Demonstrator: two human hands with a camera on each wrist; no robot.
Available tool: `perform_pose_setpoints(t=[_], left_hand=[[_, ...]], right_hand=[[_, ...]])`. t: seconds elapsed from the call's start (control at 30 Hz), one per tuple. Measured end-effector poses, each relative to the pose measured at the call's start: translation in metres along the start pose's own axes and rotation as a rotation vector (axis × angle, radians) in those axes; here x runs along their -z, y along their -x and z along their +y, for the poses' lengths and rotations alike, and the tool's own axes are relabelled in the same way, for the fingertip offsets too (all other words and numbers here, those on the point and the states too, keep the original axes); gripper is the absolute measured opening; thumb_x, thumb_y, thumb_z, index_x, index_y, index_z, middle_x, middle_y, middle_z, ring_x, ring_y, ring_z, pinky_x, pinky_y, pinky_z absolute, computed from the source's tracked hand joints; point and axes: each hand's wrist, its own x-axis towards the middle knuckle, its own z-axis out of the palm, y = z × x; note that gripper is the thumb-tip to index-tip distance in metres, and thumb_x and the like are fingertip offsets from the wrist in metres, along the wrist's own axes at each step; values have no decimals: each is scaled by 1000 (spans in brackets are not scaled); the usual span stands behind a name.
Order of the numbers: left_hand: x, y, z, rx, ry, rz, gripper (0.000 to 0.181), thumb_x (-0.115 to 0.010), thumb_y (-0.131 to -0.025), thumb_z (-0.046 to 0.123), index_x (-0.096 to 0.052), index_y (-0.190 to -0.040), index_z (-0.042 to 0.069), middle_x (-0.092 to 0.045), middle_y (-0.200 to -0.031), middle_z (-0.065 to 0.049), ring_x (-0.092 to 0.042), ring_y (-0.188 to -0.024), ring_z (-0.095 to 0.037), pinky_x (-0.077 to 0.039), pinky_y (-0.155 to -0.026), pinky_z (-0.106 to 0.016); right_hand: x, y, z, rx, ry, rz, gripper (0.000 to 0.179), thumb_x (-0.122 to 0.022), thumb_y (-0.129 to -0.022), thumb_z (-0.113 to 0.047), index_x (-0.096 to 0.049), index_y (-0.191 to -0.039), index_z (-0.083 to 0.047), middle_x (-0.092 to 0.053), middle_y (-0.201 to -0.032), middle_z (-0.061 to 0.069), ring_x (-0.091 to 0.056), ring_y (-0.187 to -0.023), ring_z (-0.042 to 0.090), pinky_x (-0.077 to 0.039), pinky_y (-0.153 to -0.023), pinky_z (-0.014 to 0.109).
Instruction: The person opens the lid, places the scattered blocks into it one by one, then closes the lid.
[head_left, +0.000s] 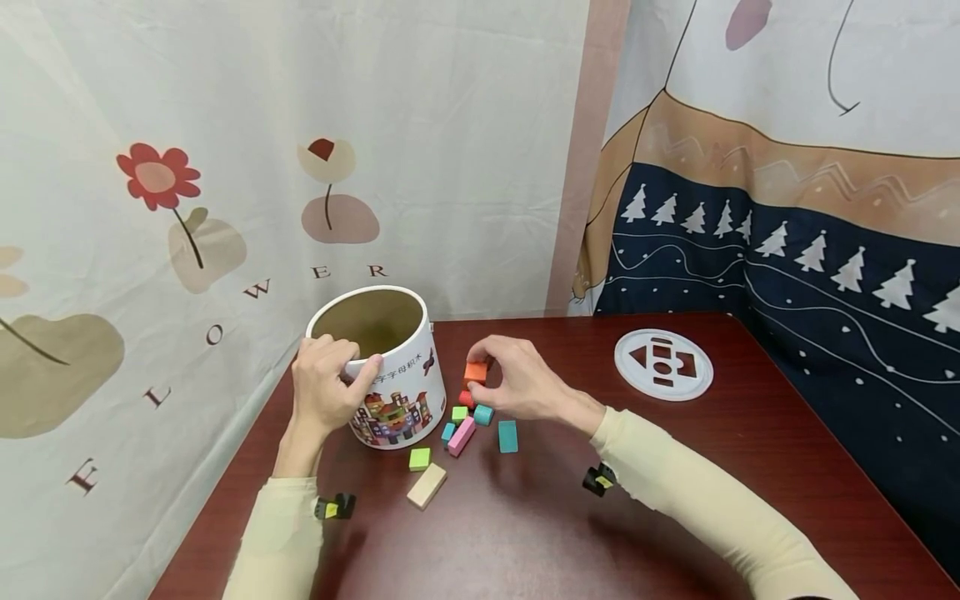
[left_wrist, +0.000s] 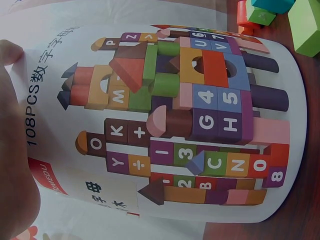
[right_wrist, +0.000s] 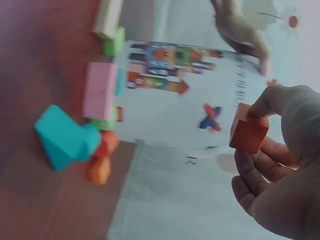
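My left hand [head_left: 324,383] grips the rim of a white toy-block bucket [head_left: 401,408], thumb on its near outer side. The bucket stands upright, printed with colourful blocks. Between the thumb and fingers of my right hand [head_left: 521,383] is an orange block [right_wrist: 248,132], held above the table just right of the bucket. Below lie a red block [head_left: 467,399], a teal rounded block [head_left: 483,414], a pink block [head_left: 461,437] and a teal block [head_left: 508,436]. The left wrist view shows mostly the bucket's printed wall [left_wrist: 165,115]; the bucket's floor is hidden.
A light green block [head_left: 420,459] and a plain wooden block [head_left: 427,487] lie nearer on the dark red table [head_left: 525,533]. The white lid [head_left: 626,383], with shaped holes, lies flat at the right. Printed curtains [head_left: 465,167] hang behind the table.
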Motion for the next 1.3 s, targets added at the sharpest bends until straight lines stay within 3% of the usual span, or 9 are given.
perform_pose_setpoints(t=[0.3,0.5,0.83,1.0,1.3], left_hand=[[-1,0,-1,4,1,-4,45,-64,-93,40,-46,-64,11,-44,-56,-4,-39,-60,-25,-33,-74,-50],[-1,1,-3,-3,-6,0,46,-64,-94,41,-45,-64,12,-43,-56,-4,-38,-59,-25,-33,-73,-50],[-3,0,-2,-10,-4,-6,46,-63,-95,42,-46,-64,12,-44,-56,-4,-39,-59,-25,-33,-72,-50],[-3,-1,-2,-11,-3,-13,46,-63,-95,42,-46,-65,12,-43,-57,-4,-38,-59,-25,-33,-73,-50],[0,0,-3,-10,-20,-25,49,-62,-97,45,-49,-66,10,-47,-57,-6,-40,-60,-26,-34,-74,-49]], right_hand=[[28,-32,-15,48,-8,79,30,-83,-92,-14,-75,-120,-6,-76,-107,6,-69,-100,21,-58,-92,34],[36,-57,-25,72,-16,96,29,-82,-93,-15,-75,-120,-7,-76,-109,5,-71,-104,20,-60,-99,37],[30,-97,-36,128,-3,91,28,-81,-96,-16,-75,-120,-4,-78,-111,8,-73,-104,26,-58,-96,35],[24,-113,-36,110,25,63,27,-81,-97,-16,-75,-120,-5,-78,-112,8,-73,-104,23,-59,-96,38],[8,-140,-39,93,70,-22,29,-81,-100,-18,-74,-124,-3,-79,-118,9,-73,-110,22,-57,-100,31]])
